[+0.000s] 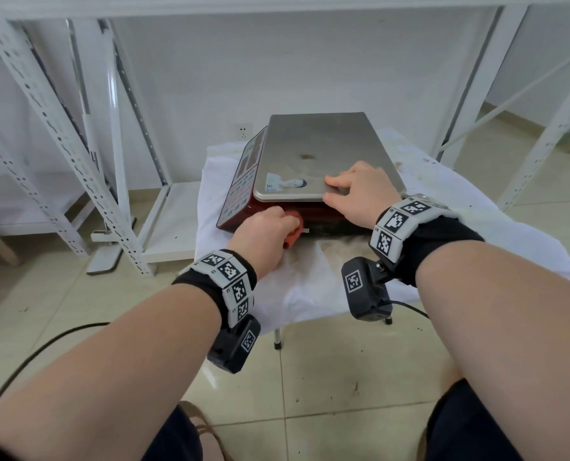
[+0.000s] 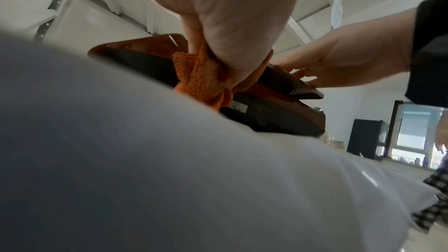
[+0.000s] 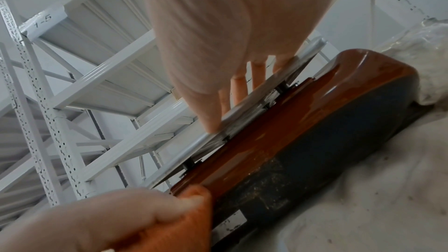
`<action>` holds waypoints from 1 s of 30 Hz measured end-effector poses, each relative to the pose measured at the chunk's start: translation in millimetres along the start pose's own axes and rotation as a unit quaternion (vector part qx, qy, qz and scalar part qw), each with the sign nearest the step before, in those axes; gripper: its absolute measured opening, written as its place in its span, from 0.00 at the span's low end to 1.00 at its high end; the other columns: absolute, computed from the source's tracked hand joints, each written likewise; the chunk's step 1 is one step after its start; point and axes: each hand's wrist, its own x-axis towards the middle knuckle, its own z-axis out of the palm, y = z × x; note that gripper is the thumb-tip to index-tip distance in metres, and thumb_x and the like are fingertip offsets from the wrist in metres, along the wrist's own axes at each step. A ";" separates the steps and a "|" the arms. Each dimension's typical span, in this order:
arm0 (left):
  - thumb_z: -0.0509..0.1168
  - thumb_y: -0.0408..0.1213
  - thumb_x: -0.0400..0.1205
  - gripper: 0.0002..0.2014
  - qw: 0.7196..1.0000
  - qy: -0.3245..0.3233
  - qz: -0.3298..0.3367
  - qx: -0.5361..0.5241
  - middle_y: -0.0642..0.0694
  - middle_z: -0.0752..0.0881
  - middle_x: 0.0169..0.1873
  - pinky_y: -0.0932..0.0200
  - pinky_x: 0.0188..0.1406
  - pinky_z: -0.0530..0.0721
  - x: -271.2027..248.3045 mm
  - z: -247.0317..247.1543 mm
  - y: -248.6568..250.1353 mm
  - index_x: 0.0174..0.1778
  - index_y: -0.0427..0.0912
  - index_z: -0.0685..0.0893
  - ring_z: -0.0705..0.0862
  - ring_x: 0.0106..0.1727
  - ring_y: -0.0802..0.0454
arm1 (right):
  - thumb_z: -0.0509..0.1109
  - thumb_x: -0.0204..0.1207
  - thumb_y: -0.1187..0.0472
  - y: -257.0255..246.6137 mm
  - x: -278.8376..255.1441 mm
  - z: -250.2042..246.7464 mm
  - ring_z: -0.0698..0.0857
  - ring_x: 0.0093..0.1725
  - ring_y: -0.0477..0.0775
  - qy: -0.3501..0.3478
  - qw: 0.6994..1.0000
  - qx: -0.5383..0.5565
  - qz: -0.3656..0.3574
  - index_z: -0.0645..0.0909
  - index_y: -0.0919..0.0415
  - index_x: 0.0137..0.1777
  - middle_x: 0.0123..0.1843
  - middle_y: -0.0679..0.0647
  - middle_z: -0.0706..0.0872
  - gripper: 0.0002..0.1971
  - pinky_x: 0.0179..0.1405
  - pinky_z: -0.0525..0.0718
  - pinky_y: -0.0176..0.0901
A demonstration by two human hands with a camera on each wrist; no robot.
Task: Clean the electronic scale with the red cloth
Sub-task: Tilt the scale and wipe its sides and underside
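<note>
The electronic scale (image 1: 323, 151) has a steel weighing pan, a dark red body (image 3: 278, 141) and a keypad on its left side, and it sits on a small cloth-covered table. My left hand (image 1: 260, 234) grips the bunched red cloth (image 1: 293, 232) and presses it against the scale's near side wall, below the pan. In the left wrist view the cloth (image 2: 201, 79) shows orange-red under my palm. My right hand (image 1: 360, 191) rests on the pan's near right corner, fingers lying over the top and the thumb at the pan's edge (image 3: 213, 127).
A stained white cloth (image 1: 310, 281) covers the table. White metal shelving (image 1: 60, 138) stands to the left and behind, another frame (image 1: 543, 128) to the right. A dark stain marks the pan (image 1: 306, 157). A black cable (image 1: 43, 347) runs across the tiled floor.
</note>
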 end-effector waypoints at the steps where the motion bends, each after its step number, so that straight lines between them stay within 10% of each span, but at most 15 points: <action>1: 0.61 0.28 0.77 0.17 0.999 -0.035 0.011 0.025 0.41 0.80 0.50 0.49 0.49 0.82 1.1 0.4 4.5 0.62 0.42 0.82 0.81 0.51 0.40 | 0.62 0.78 0.47 -0.4 -0.6 -0.9 0.73 0.69 0.61 -0.001 1.000 -0.003 -0.001 0.79 0.44 0.69 0.68 0.58 0.75 0.19 0.70 0.64 0.48; 6: 0.59 0.34 0.81 0.18 0.996 -0.073 0.022 0.047 0.43 0.79 0.53 0.50 0.54 0.81 5.0 1.9 5.5 0.68 0.46 0.79 0.81 0.54 0.41 | 0.62 0.80 0.50 1.1 -2.8 -3.1 0.72 0.70 0.60 -0.008 1.000 -0.003 -0.010 0.78 0.46 0.70 0.68 0.60 0.75 0.19 0.71 0.61 0.46; 10: 0.68 0.27 0.73 0.15 0.995 0.070 0.073 0.005 0.39 0.83 0.40 0.53 0.28 0.84 -5.1 -4.5 -7.2 0.56 0.39 0.86 0.84 0.37 0.39 | 0.62 0.79 0.51 1.0 -6.6 -5.8 0.72 0.71 0.61 -0.014 1.000 0.003 -0.003 0.76 0.45 0.72 0.69 0.58 0.76 0.20 0.72 0.64 0.47; 14: 0.70 0.27 0.70 0.18 0.992 0.097 0.073 0.031 0.40 0.82 0.41 0.53 0.23 0.83 -3.7 -1.8 -3.9 0.56 0.39 0.85 0.83 0.39 0.40 | 0.64 0.79 0.53 7.2 -12.1 -18.5 0.74 0.72 0.56 0.011 0.999 0.033 -0.001 0.75 0.50 0.74 0.70 0.54 0.80 0.22 0.68 0.68 0.39; 23: 0.59 0.35 0.82 0.19 0.995 -0.054 0.049 0.068 0.43 0.78 0.54 0.48 0.51 0.82 13.4 15.6 16.5 0.70 0.50 0.77 0.79 0.56 0.42 | 0.66 0.78 0.56 24.2 -19.5 -19.8 0.73 0.75 0.48 0.027 0.997 0.069 0.028 0.81 0.49 0.68 0.75 0.47 0.76 0.18 0.72 0.64 0.36; 30: 0.75 0.23 0.63 0.24 0.992 0.085 0.089 0.031 0.39 0.84 0.40 0.54 0.27 0.83 10.9 11.9 9.6 0.56 0.38 0.86 0.84 0.38 0.39 | 0.67 0.77 0.53 26.6 -20.5 -12.0 0.73 0.74 0.51 0.054 0.994 0.085 0.033 0.82 0.47 0.66 0.74 0.45 0.77 0.17 0.72 0.67 0.39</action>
